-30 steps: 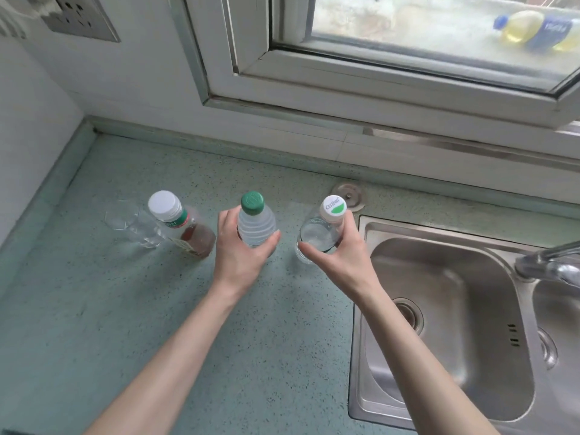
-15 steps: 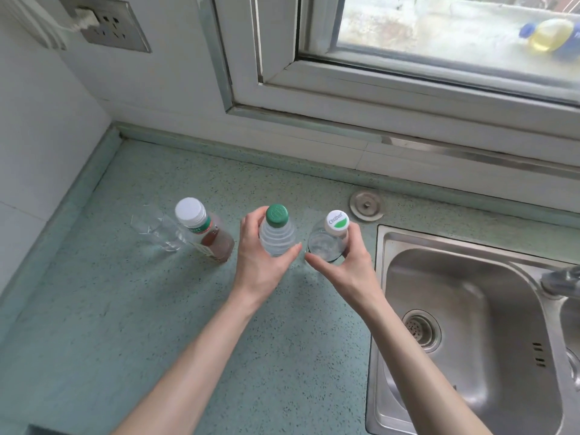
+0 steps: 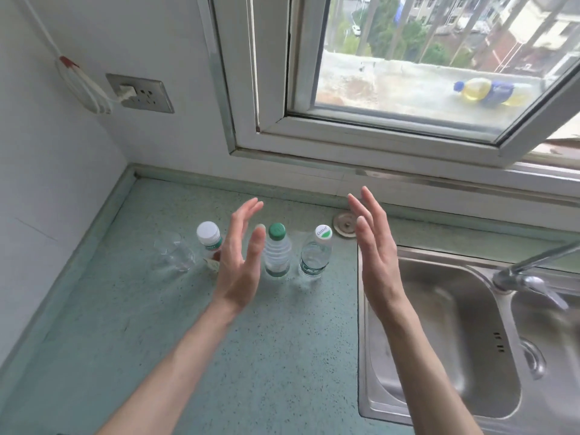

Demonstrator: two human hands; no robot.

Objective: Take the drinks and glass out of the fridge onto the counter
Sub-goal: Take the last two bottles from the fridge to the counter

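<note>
Both hands off their bottles, left hand (image 3: 240, 262) and right hand (image 3: 375, 246) now raised, fingers straight

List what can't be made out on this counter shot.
- Head view: left hand covers most of the white-capped bottle; its contents are unclear.
- Glass is transparent; whether it is empty can't be told.
- Bottle labels too small to read.
- Sink and tap cut by the right edge.
</note>
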